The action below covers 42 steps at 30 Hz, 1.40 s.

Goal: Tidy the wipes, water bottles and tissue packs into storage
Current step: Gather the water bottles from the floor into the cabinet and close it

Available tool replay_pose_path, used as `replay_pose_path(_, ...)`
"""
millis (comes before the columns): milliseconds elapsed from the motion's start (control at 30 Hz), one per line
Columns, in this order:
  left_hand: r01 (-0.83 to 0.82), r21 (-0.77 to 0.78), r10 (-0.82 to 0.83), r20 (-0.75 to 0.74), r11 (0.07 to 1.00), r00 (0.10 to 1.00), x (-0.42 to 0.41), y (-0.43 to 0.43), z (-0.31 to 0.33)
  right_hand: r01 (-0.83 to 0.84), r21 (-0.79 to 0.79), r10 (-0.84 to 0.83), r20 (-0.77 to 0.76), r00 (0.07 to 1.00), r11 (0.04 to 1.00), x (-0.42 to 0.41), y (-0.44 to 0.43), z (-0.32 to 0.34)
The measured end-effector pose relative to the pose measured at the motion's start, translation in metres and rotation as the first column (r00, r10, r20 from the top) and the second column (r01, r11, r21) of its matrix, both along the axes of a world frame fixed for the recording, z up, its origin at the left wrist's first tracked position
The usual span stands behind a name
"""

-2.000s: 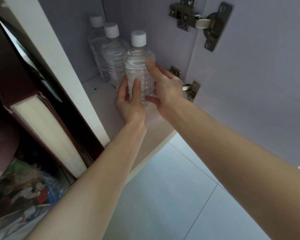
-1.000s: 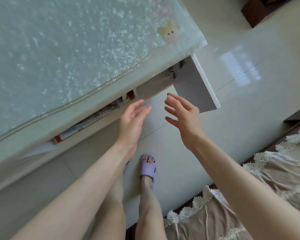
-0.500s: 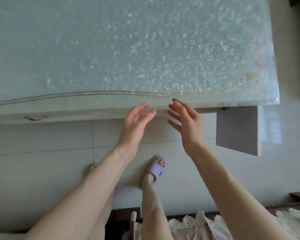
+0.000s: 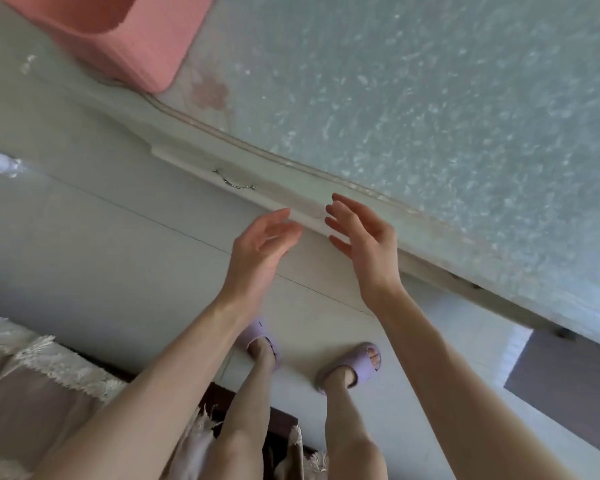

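Head view: left hand (image 4: 257, 249), right hand (image 4: 366, 247) empty, fingers spread, beside table edge (image 4: 447, 271); floor (image 4: 84, 244) below.

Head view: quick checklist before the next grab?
1. Left hand free: ok, fingers relaxed, holding nothing.
2. Right hand free: ok, open, holding nothing.
3. Next thing to tidy in sight: not ok, none shows.
4. Pink box on the table: contents cannot tell, blurred and cut off by the frame.
5. Storage door open: ok, it juts out below the table's edge at lower right.
6. Footing: ok, both slippers on the floor.
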State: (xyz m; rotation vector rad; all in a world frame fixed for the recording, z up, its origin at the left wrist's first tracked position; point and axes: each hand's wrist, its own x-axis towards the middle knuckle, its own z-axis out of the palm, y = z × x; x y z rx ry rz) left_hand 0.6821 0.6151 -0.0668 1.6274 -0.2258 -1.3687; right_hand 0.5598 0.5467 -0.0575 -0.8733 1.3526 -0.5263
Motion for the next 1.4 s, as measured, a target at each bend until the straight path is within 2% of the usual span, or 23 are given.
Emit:
replay_pose_path(233, -0.171, 0.030, 0.170, 0.044, 0.985, 0.984, 0.139, 0.033, -0.004, -0.195, 0.002, 0.195, -0.024, 0.981, 0.981, 0.146, 0.011, -0.011)
replay_pose_path(400, -0.322, -0.004, 0.322, 0.024, 0.947, 0.946, 0.221, 0.052, -0.005, -0.317, -0.006, 0.317, -0.039, 0.948, 0.948, 0.239, 0.017, -0.010)
replay_pose_path(700, -0.601, -0.015, 0.601, 0.028, 0.799, 0.799, 0.340, 0.079, -0.008, -0.528, 0.012, 0.529, -0.025, 0.849, 0.849, 0.383, 0.016, -0.016)
replay_pose_path(967, -0.738, 0.002, 0.737, 0.016, 0.675, 0.675, 0.458, 0.087, -0.004, -0.678, 0.052, 0.679, 0.002, 0.734, 0.733, 0.531, 0.012, -0.016)
replay_pose_path(1133, -0.827, -0.008, 0.827, 0.016, 0.562, 0.562, 0.519, 0.109, -0.017, -0.780, 0.063, 0.782, -0.009, 0.623, 0.622, 0.611, 0.026, -0.029)
replay_pose_path(1400, -0.875, 0.054, 0.877, -0.034, 0.481, 0.480, 0.619, 0.161, -0.063, -0.814, 0.093, 0.819, -0.053, 0.572, 0.574, 0.719, 0.072, -0.064)
